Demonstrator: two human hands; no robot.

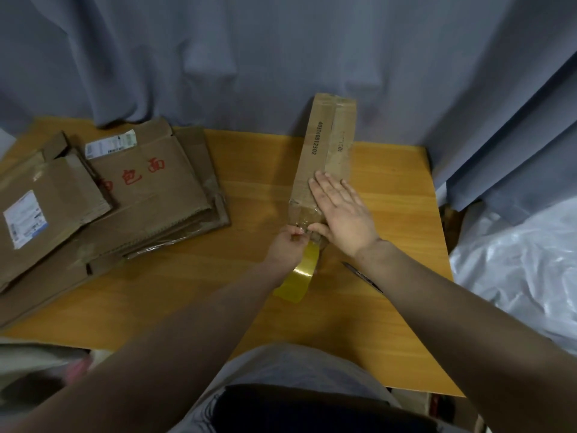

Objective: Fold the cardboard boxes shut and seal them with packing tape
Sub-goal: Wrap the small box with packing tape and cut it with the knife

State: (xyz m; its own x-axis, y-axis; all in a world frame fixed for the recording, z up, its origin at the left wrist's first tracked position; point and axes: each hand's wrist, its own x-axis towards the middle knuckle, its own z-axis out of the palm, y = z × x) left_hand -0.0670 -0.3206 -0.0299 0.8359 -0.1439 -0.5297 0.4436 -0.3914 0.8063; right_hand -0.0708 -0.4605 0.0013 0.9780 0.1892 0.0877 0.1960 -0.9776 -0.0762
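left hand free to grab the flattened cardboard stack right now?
Probably not yet. The left hand pinches the tape at the near end of the box, with the tape roll beside its wrist. Once it lets go, the bare table toward the flattened cardboard stack leaves the way free.

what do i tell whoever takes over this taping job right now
Left hand: pinches the packing tape at the near end of the long box.
Right hand: flat on the box top, pressing down.
Done: this box is folded shut, with glossy tape on its near end.
Left: finish and cut this strip; the flattened boxes stacked on the left of the table are not yet folded or taped.
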